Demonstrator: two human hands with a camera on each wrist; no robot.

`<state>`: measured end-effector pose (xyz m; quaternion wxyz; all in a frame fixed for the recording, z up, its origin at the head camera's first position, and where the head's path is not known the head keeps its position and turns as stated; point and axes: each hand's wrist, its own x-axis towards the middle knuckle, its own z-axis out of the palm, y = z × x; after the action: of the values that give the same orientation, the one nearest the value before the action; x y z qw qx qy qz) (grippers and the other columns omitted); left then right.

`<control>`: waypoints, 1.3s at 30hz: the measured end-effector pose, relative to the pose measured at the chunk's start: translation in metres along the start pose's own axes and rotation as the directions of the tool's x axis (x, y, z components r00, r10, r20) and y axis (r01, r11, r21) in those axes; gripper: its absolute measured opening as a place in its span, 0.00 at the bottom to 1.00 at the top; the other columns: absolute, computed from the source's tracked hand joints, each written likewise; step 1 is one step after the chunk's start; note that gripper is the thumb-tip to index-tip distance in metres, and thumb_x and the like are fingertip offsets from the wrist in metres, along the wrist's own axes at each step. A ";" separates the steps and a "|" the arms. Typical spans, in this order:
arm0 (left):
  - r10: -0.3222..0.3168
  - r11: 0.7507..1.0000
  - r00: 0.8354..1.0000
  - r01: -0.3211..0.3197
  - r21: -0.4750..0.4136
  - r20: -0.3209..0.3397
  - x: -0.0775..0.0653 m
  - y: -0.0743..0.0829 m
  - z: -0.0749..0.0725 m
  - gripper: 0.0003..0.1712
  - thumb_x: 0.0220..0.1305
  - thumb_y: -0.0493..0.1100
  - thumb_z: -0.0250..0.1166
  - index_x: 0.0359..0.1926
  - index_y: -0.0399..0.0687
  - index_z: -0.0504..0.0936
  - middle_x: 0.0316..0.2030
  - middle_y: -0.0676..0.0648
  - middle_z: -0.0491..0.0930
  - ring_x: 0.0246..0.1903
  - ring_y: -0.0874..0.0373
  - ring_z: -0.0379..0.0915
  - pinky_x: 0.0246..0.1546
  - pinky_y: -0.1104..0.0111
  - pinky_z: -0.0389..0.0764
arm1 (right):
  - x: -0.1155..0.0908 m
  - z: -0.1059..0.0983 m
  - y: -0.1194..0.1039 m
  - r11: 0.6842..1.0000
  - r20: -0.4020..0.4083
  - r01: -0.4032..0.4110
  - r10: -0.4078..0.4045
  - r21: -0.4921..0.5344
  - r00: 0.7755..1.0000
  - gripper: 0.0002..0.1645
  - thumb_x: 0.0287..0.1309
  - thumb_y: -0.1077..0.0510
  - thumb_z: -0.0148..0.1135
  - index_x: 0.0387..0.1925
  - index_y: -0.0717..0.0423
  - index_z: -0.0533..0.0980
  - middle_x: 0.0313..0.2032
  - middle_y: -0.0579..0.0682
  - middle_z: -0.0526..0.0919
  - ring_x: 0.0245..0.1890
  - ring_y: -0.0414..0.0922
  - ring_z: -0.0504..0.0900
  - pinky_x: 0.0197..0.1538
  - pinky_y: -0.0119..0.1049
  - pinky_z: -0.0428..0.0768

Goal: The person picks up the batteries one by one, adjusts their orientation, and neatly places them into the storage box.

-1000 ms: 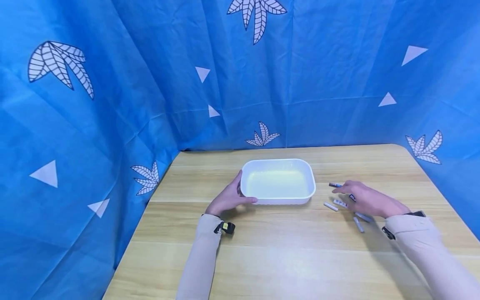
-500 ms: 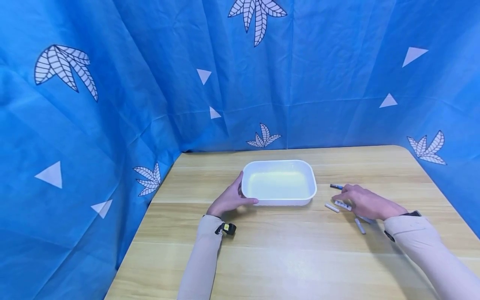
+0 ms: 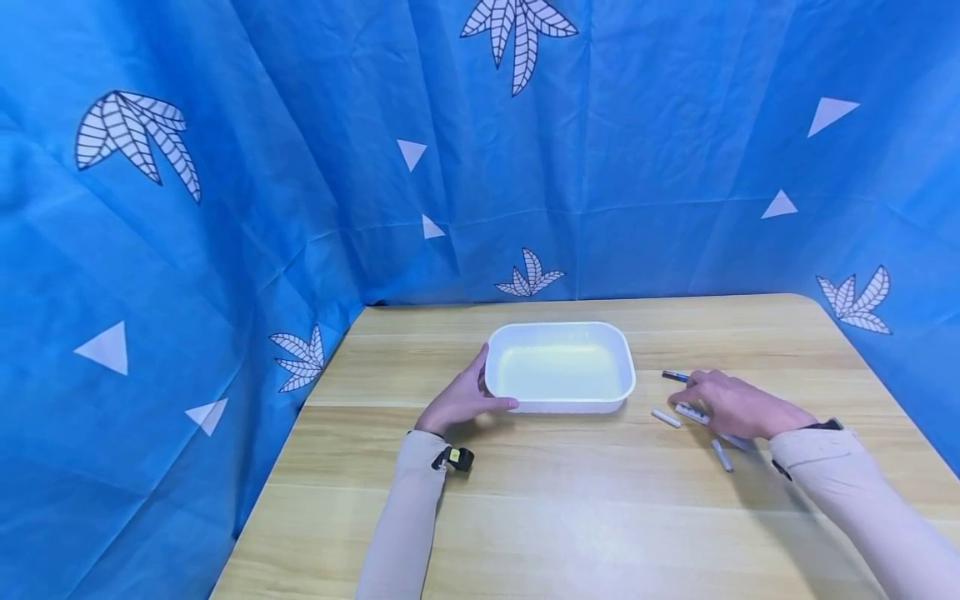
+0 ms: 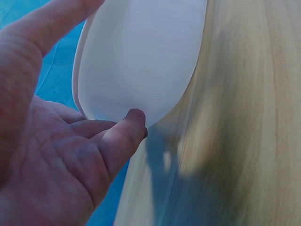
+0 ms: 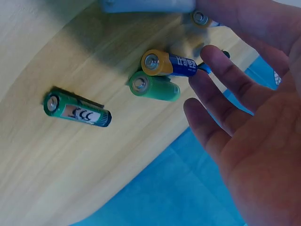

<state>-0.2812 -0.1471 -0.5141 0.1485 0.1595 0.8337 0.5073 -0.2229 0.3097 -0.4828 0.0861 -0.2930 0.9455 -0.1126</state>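
My left hand (image 3: 461,400) holds the left end of a white plastic tub (image 3: 558,408), its thumb over the near rim. The left wrist view shows the fingers (image 4: 124,136) against the tub's outer wall. To the right, my right hand (image 3: 731,402) is low over several batteries, palm down. Its thumb and index finger pinch a pale battery (image 3: 692,414), which crosses the top of the right wrist view. Under the other fingers lie an orange-and-blue battery (image 5: 169,63) and a green battery (image 5: 153,87) side by side; their tips are at the orange-and-blue one's end.
A separate green battery (image 5: 77,110) lies on the wooden table (image 3: 525,517). Other small cylinders (image 3: 722,456) lie beside the right hand, with a dark one (image 3: 675,377) beyond it. A blue curtain (image 3: 637,167) with leaf prints hangs behind and left of the table.
My right hand has come down among the batteries, its fingertips now closed on the pale one, which has shifted slightly. The left hand keeps its hold on the tub.
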 end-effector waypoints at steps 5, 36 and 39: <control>-0.017 1.000 1.000 0.017 0.005 0.003 0.001 -0.001 0.000 0.77 0.43 0.62 0.84 0.84 0.70 0.40 0.81 0.53 0.56 0.79 0.52 0.56 0.79 0.51 0.61 | -0.001 -0.002 0.000 1.000 0.023 -0.012 0.012 0.001 1.000 0.43 0.39 0.81 0.66 0.59 0.51 0.84 0.42 0.48 0.81 0.40 0.44 0.76 0.40 0.39 0.78; -0.015 1.000 1.000 0.015 0.011 0.002 0.000 0.001 0.000 0.78 0.43 0.62 0.84 0.84 0.67 0.40 0.81 0.53 0.56 0.79 0.53 0.57 0.79 0.50 0.61 | 0.005 0.005 0.003 0.999 -0.011 -0.018 0.018 0.042 1.000 0.30 0.40 0.61 0.81 0.51 0.52 0.85 0.46 0.46 0.84 0.50 0.52 0.82 0.53 0.54 0.84; -0.011 1.000 1.000 0.011 0.008 0.003 -0.001 0.002 0.000 0.77 0.43 0.62 0.84 0.84 0.68 0.40 0.81 0.54 0.57 0.78 0.53 0.58 0.79 0.50 0.62 | 0.006 0.006 0.004 0.999 -0.018 -0.021 0.021 0.040 1.000 0.29 0.41 0.58 0.82 0.50 0.55 0.85 0.46 0.47 0.84 0.47 0.49 0.82 0.51 0.52 0.85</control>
<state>-0.2806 -0.1467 -0.5123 0.1519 0.1561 0.8364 0.5030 -0.2285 0.3091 -0.4900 0.0846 -0.2802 0.9469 -0.1333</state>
